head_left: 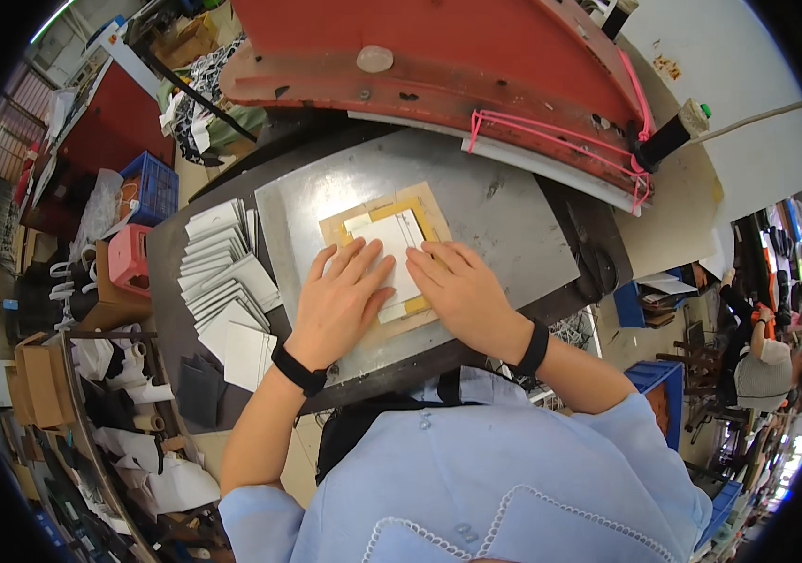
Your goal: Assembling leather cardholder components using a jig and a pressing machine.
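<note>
Hands are pressed flat, fingers spread: left hand (340, 298) and right hand (462, 291) hold white sheet (391, 246) on cardboard die board (431, 214), nothing pinched.

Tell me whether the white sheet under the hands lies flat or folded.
Flat: the white sheet lies spread on the yellow and brown card stack, pressed down by the left hand and right hand.

hands (401, 296) flat on white sheet (391, 246), grey plate (504, 220)

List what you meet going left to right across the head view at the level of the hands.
Pink stool → fanned stack of white sheets → left hand → right hand → blue crate → seated person.
</note>
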The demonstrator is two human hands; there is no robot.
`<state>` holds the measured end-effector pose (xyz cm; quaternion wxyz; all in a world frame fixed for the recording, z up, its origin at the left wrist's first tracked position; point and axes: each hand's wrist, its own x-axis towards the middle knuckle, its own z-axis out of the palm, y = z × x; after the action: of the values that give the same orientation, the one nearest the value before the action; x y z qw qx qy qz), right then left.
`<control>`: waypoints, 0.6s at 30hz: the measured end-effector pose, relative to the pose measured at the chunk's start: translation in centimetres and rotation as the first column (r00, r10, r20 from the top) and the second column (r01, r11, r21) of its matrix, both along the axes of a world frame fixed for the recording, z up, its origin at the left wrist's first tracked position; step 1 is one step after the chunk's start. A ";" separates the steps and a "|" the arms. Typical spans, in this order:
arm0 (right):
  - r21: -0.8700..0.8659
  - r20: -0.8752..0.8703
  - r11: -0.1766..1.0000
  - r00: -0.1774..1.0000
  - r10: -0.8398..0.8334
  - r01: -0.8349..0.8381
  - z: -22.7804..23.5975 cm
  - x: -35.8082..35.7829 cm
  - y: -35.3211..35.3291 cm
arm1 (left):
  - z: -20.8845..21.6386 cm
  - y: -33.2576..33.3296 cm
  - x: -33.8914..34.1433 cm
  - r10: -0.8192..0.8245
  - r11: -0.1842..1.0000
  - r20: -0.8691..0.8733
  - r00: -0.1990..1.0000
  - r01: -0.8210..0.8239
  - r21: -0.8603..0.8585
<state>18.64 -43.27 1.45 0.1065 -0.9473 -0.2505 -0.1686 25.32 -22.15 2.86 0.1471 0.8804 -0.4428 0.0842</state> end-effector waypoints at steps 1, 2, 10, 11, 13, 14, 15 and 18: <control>0.018 0.005 1.000 1.000 0.001 -0.001 -0.1 -0.1 0.0 | 0.1 -0.1 0.0 0.001 1.000 -0.012 1.000 -0.001 0.001; 0.036 0.011 0.999 1.000 0.001 -0.002 -0.2 -0.1 0.1 | -0.1 0.0 -0.2 0.003 1.000 -0.020 1.000 -0.002 0.005; 0.118 0.045 0.992 0.998 0.050 -0.055 -0.4 -1.8 0.1 | -0.3 0.1 0.1 -0.001 1.000 -0.015 1.000 0.001 -0.029; 0.126 0.036 0.990 0.998 0.053 -0.058 -0.3 -1.5 0.2 | -0.4 0.2 -0.1 0.002 1.000 -0.029 1.000 -0.002 -0.029; 0.154 -0.035 0.986 0.997 0.065 -0.058 -0.2 -1.1 0.1 | -0.7 0.5 -0.3 0.008 0.999 -0.044 0.999 -0.010 -0.030; 0.175 -0.099 0.983 0.992 0.074 -0.055 -0.3 -0.8 -0.1 | -0.7 0.5 -0.3 0.008 0.999 -0.043 0.999 -0.009 -0.040; 0.195 -0.162 0.980 0.983 0.084 -0.052 -0.2 -0.5 -0.2 | -0.6 0.5 -0.3 0.008 0.999 -0.043 0.999 -0.010 -0.050; 0.274 0.031 0.961 0.999 0.037 -0.044 0.0 0.8 0.5 | -0.8 0.3 -0.4 0.005 0.998 -0.065 0.998 -0.009 -0.057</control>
<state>19.46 -42.78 1.50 0.2371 -0.9159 -0.2452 -0.2116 24.94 -21.81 2.09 0.1864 0.8796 -0.4322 0.0689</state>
